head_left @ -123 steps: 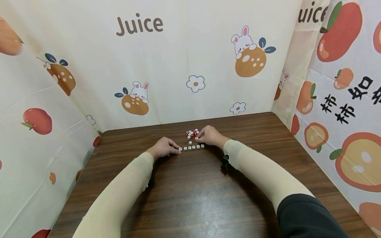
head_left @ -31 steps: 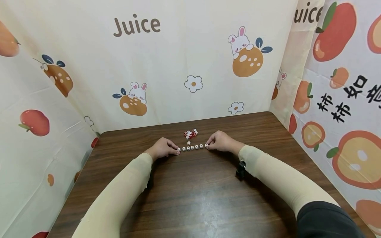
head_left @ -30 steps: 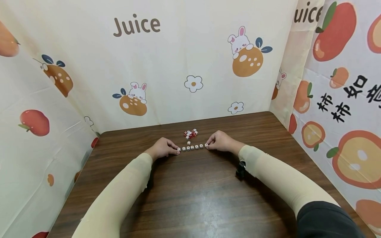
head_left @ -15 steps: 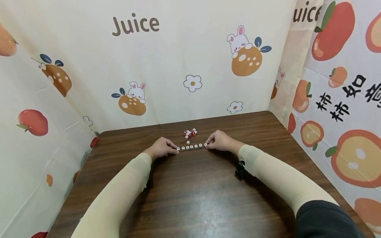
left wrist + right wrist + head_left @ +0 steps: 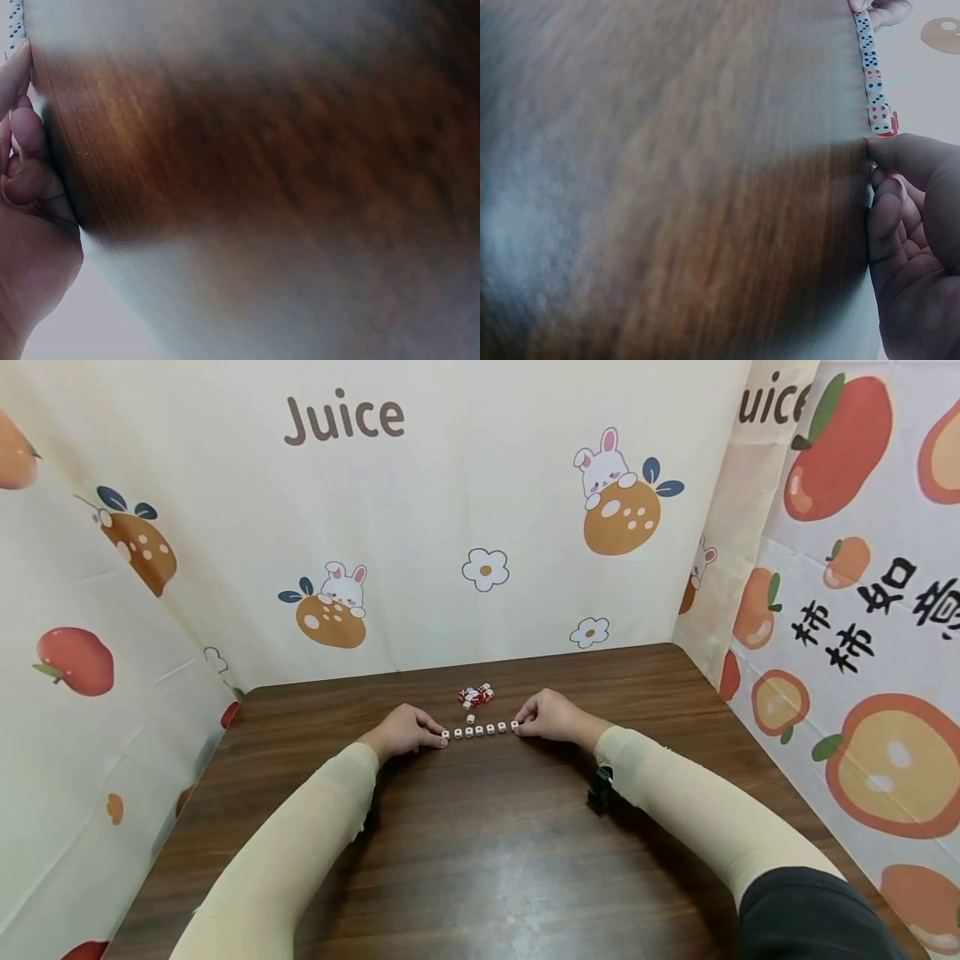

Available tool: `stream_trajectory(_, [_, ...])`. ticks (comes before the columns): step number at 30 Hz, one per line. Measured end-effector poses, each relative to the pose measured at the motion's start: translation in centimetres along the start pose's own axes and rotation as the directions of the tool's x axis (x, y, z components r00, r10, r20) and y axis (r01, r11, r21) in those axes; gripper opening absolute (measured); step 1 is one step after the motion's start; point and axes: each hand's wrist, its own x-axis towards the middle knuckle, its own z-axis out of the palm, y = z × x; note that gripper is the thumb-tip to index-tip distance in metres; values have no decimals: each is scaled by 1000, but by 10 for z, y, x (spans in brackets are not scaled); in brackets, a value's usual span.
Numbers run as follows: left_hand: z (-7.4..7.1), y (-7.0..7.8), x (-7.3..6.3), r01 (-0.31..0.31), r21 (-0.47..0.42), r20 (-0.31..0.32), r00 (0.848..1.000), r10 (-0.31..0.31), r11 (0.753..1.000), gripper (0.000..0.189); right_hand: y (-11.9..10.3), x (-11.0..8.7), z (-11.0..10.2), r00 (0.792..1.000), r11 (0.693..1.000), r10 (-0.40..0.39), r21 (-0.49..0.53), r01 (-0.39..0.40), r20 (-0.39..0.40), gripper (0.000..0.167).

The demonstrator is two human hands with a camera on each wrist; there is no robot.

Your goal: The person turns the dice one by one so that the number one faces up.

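A row of several small white dice (image 5: pixel 479 731) runs left to right on the brown table. At its left end my left hand (image 5: pixel 405 730) pinches the end die (image 5: pixel 446 735) between thumb and finger. The right hand (image 5: pixel 557 716) pinches the die (image 5: pixel 515 726) at the opposite end. Seen from the right wrist, blue and red pips show on the lined-up dice (image 5: pixel 874 86), with the right thumb (image 5: pixel 904 154) against the near end. In the left wrist view, the left hand's fingertips (image 5: pixel 21 60) meet a dice edge at the frame's border.
Behind the row lies a pile of red and white dice (image 5: pixel 476 696). One loose white die (image 5: pixel 470 719) sits between pile and row. A printed curtain (image 5: pixel 450 510) stands along the table's back edge, and another (image 5: pixel 847 610) along the right.
About four seconds ago my right hand held a die near the pile; now it is at the row's right end, which has gained a die. Over the last second both hands stay put.
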Motion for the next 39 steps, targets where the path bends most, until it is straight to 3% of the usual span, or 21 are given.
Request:
stream_trajectory(11, [2, 2, -1, -2, -9, -1, 1000, 2, 1000, 21, -1, -3, -4, 1000, 999, 12, 36, -12, 8, 13])
stream_trajectory(22, [4, 2, -2, -8, -22, -5, 1000, 8, 1000, 21, 6, -2, -19, 994, 992, 9, 127, -23, 112, 31])
stream_trajectory(26, [3, 1, -1, 0, -19, -13, 1000, 0, 1000, 20, 3, 4, -21, 996, 995, -24, 97, 16, 82, 29])
stream_trajectory(33, [2, -1, -1, 8, -14, -15, 1000, -8, 1000, 20, -17, 19, -15, 988, 987, -152, -49, 153, 29, 17])
stream_trajectory(39, [2, 0, -1, 4, -9, -18, 1000, -4, 1000, 21, -36, 32, -4, 985, 983, -166, -74, 170, 51, 16])
